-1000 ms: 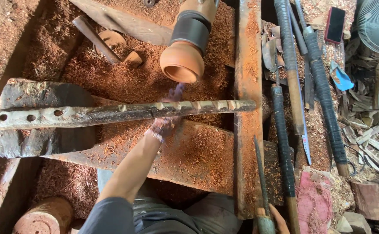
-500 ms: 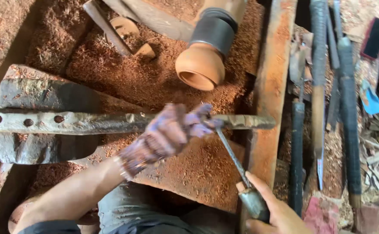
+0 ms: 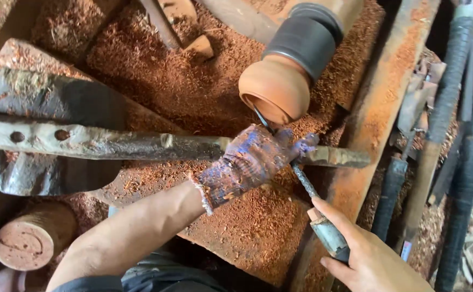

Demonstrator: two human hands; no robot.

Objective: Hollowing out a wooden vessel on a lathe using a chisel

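The round reddish-brown wooden bowl (image 3: 277, 89) is shaped outside; we hollow it, our gloved left hand (image 3: 250, 162) and bare right hand (image 3: 369, 254) clenching the long metal chisel (image 3: 301, 181).

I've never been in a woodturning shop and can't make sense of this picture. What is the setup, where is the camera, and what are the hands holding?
The camera sits on the person's head and looks down at their own hands. The round reddish wooden piece is mounted on a lathe, held by a dark collar. Below it runs a long rusty metal bar that serves as a rest. The left hand, in a worn blue glove, lies on that bar and steadies a thin turning tool; the bare right hand grips its handle. The tool's tip reaches the wooden piece's open mouth. Reddish sawdust covers everything. More long tools lie at the right, and a wooden cylinder sits at lower left.
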